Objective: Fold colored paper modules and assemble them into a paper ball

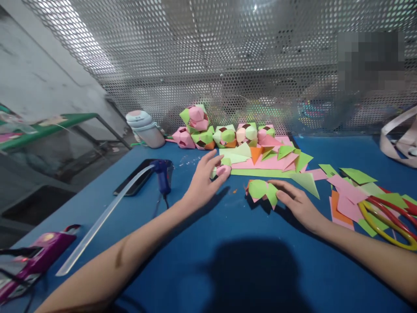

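My left hand (203,180) reaches over the table with fingers spread. Its thumb and fingertips are around a small folded pink and light green paper piece (223,170); whether they touch it is hard to tell. In my right hand (298,204), the thumb and fingers pinch the right edge of a folded green paper piece (259,189) with pink and orange showing underneath. This piece is low over the blue table, in front of the paper stack (260,164).
Several finished paper balls (224,137) line the mesh panel (208,52). A glue gun (163,176) with a long glue stick rests by a black phone (135,180). Further left are a cup (146,128) and a purple power strip (42,256). Scissors (387,221) lie on paper scraps (350,195) at right.
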Demonstrator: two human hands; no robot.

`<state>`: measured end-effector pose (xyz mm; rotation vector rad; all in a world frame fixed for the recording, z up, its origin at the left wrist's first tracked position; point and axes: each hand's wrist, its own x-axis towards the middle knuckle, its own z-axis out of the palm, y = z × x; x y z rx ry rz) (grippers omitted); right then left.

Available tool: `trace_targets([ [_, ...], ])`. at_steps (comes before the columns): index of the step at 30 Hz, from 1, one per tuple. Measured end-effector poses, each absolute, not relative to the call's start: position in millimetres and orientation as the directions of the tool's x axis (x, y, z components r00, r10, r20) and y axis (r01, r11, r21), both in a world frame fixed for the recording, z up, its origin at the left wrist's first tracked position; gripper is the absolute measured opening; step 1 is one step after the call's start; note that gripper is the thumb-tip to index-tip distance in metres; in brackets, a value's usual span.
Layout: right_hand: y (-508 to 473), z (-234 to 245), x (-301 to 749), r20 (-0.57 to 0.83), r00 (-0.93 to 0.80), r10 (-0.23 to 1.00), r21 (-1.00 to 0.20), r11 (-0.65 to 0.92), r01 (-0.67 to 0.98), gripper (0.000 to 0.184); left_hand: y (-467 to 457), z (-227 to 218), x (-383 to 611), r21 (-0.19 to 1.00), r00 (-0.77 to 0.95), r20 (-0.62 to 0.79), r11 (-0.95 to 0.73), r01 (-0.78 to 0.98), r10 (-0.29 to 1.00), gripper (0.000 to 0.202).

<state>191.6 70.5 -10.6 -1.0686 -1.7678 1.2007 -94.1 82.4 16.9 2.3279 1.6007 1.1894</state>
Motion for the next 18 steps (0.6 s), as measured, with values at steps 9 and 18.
trace_targets([
  [9,80.1,-33.8,191.7,0.060,-0.326,0.944,-0.994,0.027,-0.104,0.036,137.7,7.4,-118.9,0.333,0.391,0.263,-0.464,0.821,0.882,0.060],
  [18,75.7,-16.5,182.9,-0.006,-0.327,0.945,-0.907,-0.143,-0.395,0.021,127.4,15.2,-104.8,0.737,0.103,0.363,-0.353,0.577,0.926,0.040],
])
